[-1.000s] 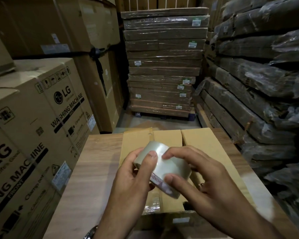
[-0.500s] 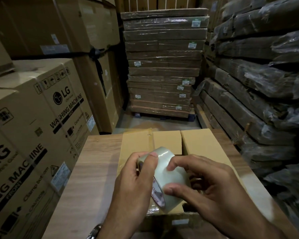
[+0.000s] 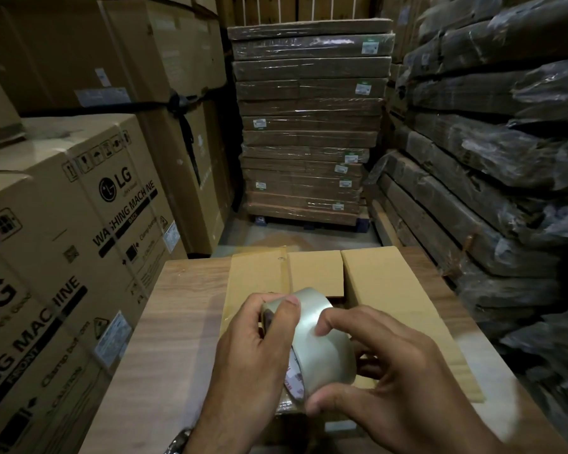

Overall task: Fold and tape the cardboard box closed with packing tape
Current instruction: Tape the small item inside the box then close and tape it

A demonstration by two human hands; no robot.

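Left grip (image 3: 253, 348) and right grip (image 3: 391, 381) are both clasping the clear packing-tape roll (image 3: 318, 335) over the brown cardboard box (image 3: 391, 290); I'd be nail-lifting its end while steadying.

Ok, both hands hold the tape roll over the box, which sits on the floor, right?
Not the floor: the head view shows the cardboard box on a wooden table. The left hand and right hand do hold the tape roll over it.
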